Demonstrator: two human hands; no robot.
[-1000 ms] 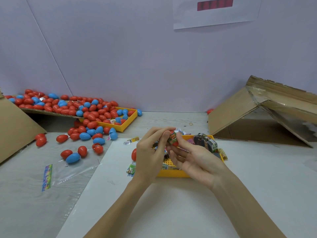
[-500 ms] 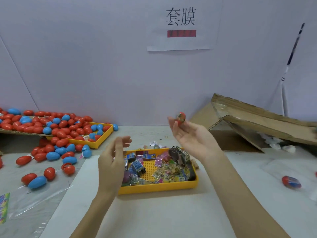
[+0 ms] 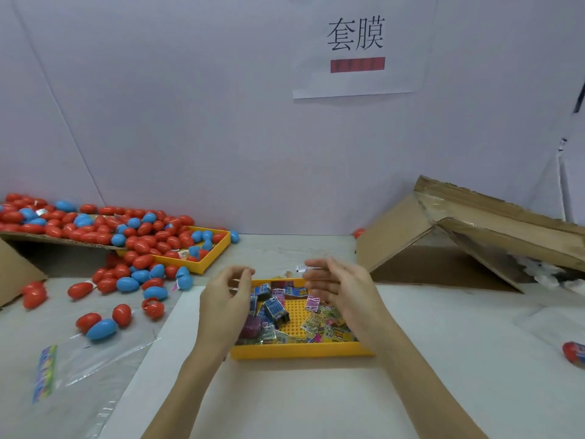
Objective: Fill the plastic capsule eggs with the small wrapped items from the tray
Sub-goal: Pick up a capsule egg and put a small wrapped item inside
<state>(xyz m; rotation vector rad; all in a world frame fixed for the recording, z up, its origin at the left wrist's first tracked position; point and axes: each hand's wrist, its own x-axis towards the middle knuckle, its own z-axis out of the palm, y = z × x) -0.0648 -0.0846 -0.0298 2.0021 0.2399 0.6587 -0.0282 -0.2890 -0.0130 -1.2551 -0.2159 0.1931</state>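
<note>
A yellow tray (image 3: 300,350) in front of me holds several small wrapped items (image 3: 278,308). My left hand (image 3: 226,299) hovers over the tray's left side, its fingers loosely curled around nothing. Over the tray's right side is my right hand (image 3: 338,289), fingers relaxed and empty. A big heap of red and blue capsule eggs (image 3: 142,239) spreads across the left of the table, with a few loose ones (image 3: 101,327) nearer me. One closed red egg (image 3: 574,356) lies alone at the far right edge.
A second yellow tray (image 3: 209,261) sits under the egg heap. An open cardboard box (image 3: 443,248) lies tipped at the back right, and a cardboard flap (image 3: 15,274) at the far left. A clear plastic bag (image 3: 79,359) lies front left. A white sheet (image 3: 285,391) lies under the tray.
My right hand held a red egg raised above the tray; now it is empty and lower, over the tray. My left hand stays by the tray's left side.
</note>
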